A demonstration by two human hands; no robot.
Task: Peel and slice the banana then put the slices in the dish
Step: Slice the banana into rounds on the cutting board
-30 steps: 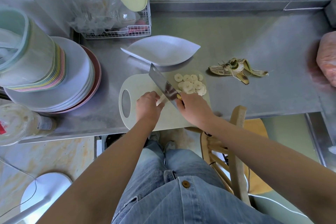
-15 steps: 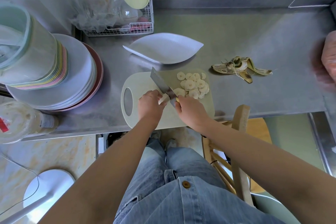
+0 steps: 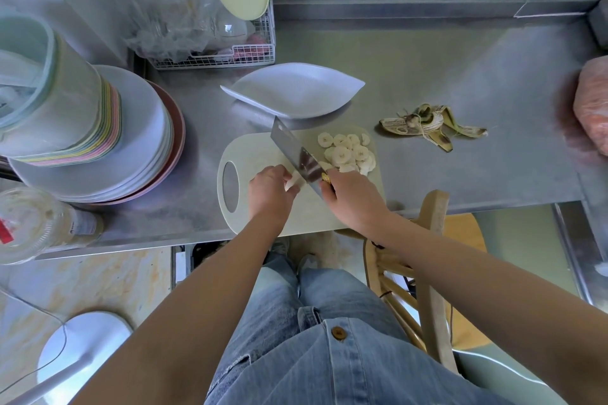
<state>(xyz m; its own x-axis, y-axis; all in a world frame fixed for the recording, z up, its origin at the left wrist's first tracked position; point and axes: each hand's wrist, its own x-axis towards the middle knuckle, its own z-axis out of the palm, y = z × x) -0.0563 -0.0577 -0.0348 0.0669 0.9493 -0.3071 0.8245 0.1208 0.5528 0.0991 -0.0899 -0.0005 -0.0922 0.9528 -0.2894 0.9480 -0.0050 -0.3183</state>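
Cleaver (image 3: 297,154) against banana stub (image 3: 293,181)

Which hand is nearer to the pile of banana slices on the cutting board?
Right. The right hand grips the knife right beside the slices; the left hand holds the banana end farther left, beyond the blade.

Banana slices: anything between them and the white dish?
Nothing visible. The slices lie on the cutting board, and the dish sits just past its far edge. The knife, gripped by the right hand, is left of the pile.
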